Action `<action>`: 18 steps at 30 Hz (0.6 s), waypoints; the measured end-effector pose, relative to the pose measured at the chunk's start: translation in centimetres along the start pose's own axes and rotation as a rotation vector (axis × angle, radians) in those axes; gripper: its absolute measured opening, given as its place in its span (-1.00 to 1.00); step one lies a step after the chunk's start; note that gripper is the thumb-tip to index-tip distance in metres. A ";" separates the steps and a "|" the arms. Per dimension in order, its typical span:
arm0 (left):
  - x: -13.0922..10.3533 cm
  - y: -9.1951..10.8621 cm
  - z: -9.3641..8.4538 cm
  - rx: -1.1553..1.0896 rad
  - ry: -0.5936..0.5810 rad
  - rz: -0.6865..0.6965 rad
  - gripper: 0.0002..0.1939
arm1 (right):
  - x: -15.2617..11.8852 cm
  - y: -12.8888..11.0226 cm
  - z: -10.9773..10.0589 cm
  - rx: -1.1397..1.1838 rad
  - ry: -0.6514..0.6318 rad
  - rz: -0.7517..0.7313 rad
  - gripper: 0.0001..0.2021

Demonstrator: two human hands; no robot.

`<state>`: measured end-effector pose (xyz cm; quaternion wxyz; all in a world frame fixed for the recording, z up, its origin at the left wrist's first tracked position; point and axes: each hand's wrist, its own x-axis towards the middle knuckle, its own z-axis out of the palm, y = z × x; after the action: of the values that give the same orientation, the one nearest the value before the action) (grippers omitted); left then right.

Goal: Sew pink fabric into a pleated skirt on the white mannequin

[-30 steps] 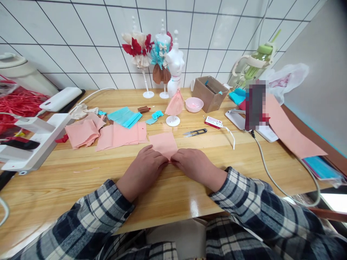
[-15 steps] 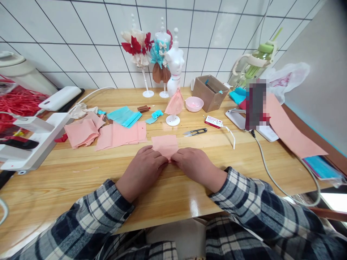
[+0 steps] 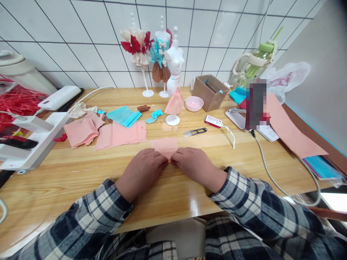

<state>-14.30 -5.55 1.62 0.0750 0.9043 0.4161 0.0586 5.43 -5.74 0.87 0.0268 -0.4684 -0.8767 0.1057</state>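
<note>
A small sheet of pink crepe paper point(image 3: 164, 143) lies on the wooden table in front of me, its near edge folded into narrow layers. My left hand point(image 3: 145, 169) grips the left end of that folded edge, fingers pressed together. At the right end, my right hand point(image 3: 193, 164) pinches the same fold, its fingertips close to the left ones. Both hands partly cover the folds. Beyond the paper lie thread snips point(image 3: 195, 132). Behind them stands a small white dress form point(image 3: 175, 68) with a pink paper skirt point(image 3: 175, 103).
Pink paper pieces point(image 3: 121, 135) and blue paper point(image 3: 124, 116) lie left. Toward the back are a pink bowl point(image 3: 194, 104), a cardboard box point(image 3: 210, 92) and two decorated dress forms. A white power strip point(image 3: 35, 141) stands left; a phone stand point(image 3: 235, 118) and cable are right.
The far edge of the pink paper has drawn slightly nearer to me, so less of the sheet lies flat. Both hands stay in nearly the same place.
</note>
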 end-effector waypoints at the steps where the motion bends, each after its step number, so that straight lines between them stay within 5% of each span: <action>1: 0.0 0.0 0.0 -0.006 0.005 -0.009 -0.76 | 0.0 0.0 0.0 0.006 0.001 0.006 -0.80; 18: -0.2 -0.1 -0.1 0.042 0.072 0.032 -0.73 | -0.2 0.2 0.0 -0.069 0.028 -0.067 -0.79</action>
<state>-14.54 -5.63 1.72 0.0401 0.9095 0.4053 0.0833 5.72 -5.83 0.87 0.0263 -0.4409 -0.8946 0.0679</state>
